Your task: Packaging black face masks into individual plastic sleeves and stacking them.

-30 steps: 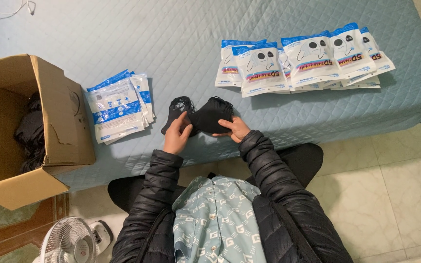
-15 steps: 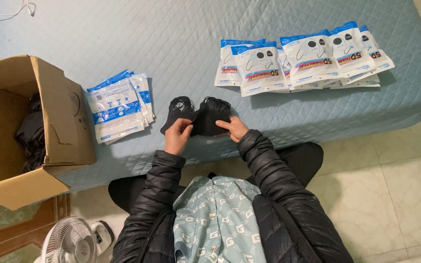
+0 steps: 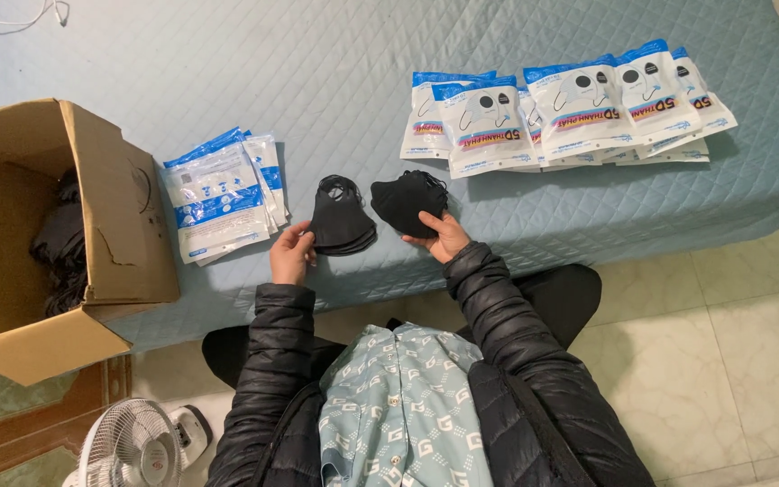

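On bed: two black mask stacks [image 3: 343, 216] [image 3: 407, 203] (one per hand).

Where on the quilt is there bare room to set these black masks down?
Bare quilt lies beyond the two stacks of black masks, between the flat blue-and-white pouches and the filled packets. It is crowded by the open cardboard box on the left.

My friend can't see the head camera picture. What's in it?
A seated person holds two stacks of black masks, one in the left hand, one in the right hand, over a blue quilted bed. Packets lie beyond; a cardboard box sits left.
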